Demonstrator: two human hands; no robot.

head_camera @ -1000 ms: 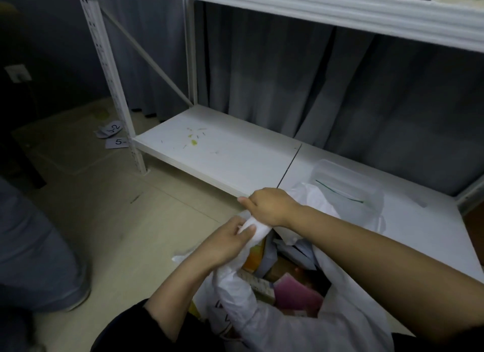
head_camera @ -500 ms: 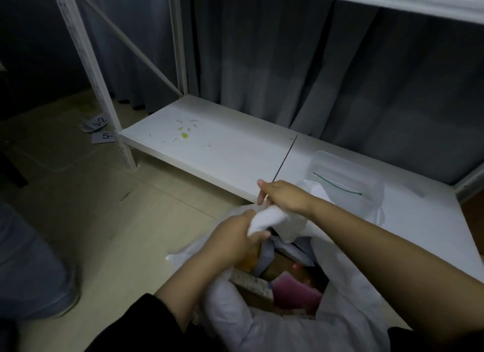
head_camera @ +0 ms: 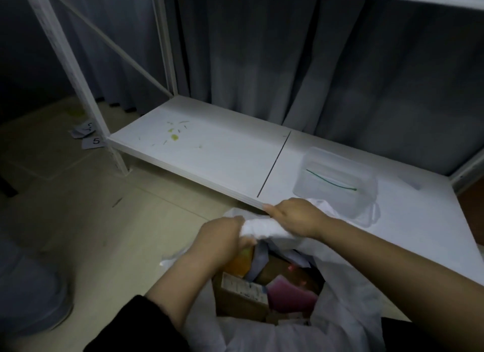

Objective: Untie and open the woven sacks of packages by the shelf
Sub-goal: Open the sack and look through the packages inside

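The white woven plastic sack (head_camera: 340, 323) stands on the floor at the near edge of the low white shelf board (head_camera: 209, 152), its mouth already partly open, with a brown cardboard box (head_camera: 235, 302), a pink packet (head_camera: 290, 294) and an orange packet (head_camera: 239, 265) showing inside. Both hands grip a rolled band of the sack's far rim (head_camera: 262, 227): the left hand (head_camera: 222, 236) has its fingers curled round the roll's left end, the right hand (head_camera: 296, 218) closes over its right end. To do this well, I judge the hands should keep turning the rim outward and down evenly, shifting their hold round the mouth so the cuff stays level and the packages are not dragged up. A clear plastic tub (head_camera: 337, 178) holding a green tie (head_camera: 331, 181) sits on the shelf just beyond, so the roll should stay clear of it.
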